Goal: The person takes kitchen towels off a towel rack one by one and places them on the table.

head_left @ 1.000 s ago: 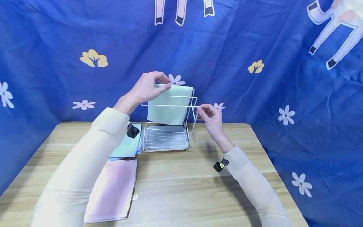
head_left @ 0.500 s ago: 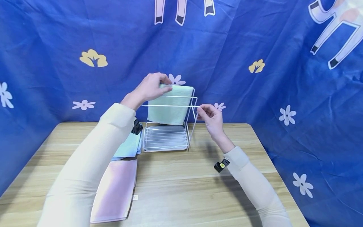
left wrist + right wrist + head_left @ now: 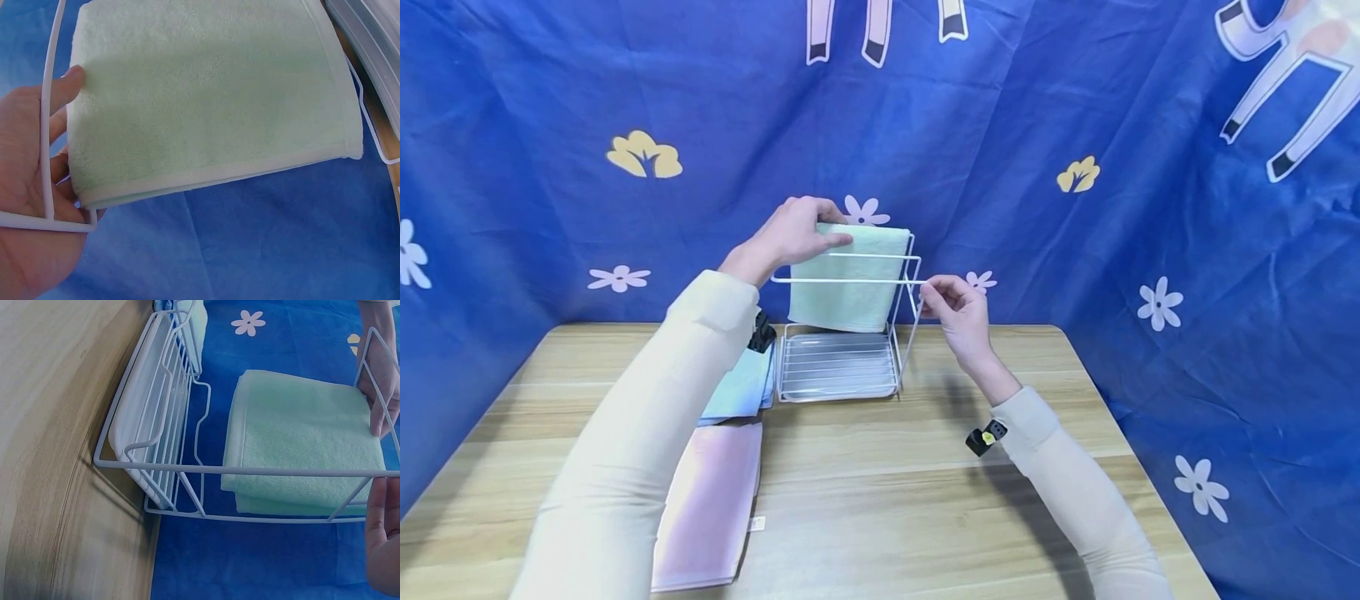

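Note:
A folded pale green towel (image 3: 857,304) hangs over the rear top bar of a white wire rack (image 3: 883,282). My left hand (image 3: 796,232) pinches the towel's top edge near its left end, thumb in front and fingers behind. In the left wrist view, the thumb of the left hand (image 3: 25,144) touches the edge of the towel (image 3: 206,106), with a rack bar crossing the palm. My right hand (image 3: 961,317) grips the rack's front top bar at the right corner. The right wrist view has the right hand (image 3: 384,544) partly cut off at the frame edge.
A tray (image 3: 838,367) lies in the rack's base. Left of the rack are folded light blue towels (image 3: 741,387), and nearer lies a folded pink towel (image 3: 711,500) with a white tag. A blue patterned curtain (image 3: 737,100) stands behind the wooden table (image 3: 925,500).
My left hand has moved slightly right and down onto the towel's top edge, its fingers closing nearer to it. The right hand stays at the rack's corner.

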Demonstrator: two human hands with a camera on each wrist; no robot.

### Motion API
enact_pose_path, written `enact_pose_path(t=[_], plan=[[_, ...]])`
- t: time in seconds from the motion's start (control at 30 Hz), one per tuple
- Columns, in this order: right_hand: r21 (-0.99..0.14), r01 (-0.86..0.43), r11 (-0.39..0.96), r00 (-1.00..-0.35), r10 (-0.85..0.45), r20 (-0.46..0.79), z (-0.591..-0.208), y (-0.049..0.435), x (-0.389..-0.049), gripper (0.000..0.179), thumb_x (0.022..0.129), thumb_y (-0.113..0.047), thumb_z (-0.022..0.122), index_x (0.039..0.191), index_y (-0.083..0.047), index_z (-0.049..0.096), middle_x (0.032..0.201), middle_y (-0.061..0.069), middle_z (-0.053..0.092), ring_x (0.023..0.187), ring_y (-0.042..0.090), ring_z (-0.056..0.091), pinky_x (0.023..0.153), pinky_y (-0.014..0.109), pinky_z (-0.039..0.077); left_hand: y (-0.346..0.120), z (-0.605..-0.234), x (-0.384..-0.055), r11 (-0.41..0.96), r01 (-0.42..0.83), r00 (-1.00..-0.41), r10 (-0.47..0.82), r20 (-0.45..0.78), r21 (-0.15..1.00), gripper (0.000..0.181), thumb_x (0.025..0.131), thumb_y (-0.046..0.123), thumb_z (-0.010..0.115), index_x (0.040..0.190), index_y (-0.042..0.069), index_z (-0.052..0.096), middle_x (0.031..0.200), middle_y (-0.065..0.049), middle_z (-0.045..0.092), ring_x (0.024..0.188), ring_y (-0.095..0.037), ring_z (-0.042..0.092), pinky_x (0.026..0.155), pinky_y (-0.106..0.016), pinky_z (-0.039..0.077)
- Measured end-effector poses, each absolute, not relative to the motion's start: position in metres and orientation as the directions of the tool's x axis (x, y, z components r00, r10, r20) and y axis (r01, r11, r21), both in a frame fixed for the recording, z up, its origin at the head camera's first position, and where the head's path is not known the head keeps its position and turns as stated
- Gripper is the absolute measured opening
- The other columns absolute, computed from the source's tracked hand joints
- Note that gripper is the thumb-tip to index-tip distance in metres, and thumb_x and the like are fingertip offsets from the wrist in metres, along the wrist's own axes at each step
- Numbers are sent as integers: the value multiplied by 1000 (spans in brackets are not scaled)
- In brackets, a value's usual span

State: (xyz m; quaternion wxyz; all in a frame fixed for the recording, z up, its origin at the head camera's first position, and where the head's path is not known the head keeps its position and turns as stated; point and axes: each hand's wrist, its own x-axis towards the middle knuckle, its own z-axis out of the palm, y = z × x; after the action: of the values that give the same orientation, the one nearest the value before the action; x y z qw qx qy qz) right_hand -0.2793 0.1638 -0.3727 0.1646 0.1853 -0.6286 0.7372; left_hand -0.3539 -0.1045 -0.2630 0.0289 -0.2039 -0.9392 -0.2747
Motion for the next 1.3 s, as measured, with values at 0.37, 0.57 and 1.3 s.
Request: enact_pose_path(t=[0.37, 0.57, 1.3], plan=[[-862, -486, -141, -871, -2, 491, -372, 164, -277, 31, 100, 7, 62, 93, -22, 72, 80, -11, 72, 71, 2, 68, 69, 20, 61, -104, -263, -353, 769, 401, -915, 362, 178, 497, 38, 105, 32, 66, 133, 7, 71, 137, -17, 70, 120, -34, 64, 106, -52, 51], [-861, -490, -137, -869, -7, 495, -372, 164, -277, 30, 100, 7, 62, 94, -21, 72, 81, -11, 72, 71, 2, 68, 69, 20, 61, -104, -262, -353, 766, 412, -910, 368, 190, 492, 36, 105, 32, 66, 131, 7, 73, 135, -17, 72, 119, -34, 65, 105, -51, 51], [-862, -487, -141, -871, -2, 492, -372, 165, -278, 28, 100, 6, 63, 94, -20, 72, 80, -11, 72, 71, 6, 69, 69, 21, 62, -105, -261, -353, 763, 484, -873, 384, 301, 429, 33, 107, 33, 62, 124, 7, 75, 133, -16, 72, 118, -34, 67, 102, -51, 52]])
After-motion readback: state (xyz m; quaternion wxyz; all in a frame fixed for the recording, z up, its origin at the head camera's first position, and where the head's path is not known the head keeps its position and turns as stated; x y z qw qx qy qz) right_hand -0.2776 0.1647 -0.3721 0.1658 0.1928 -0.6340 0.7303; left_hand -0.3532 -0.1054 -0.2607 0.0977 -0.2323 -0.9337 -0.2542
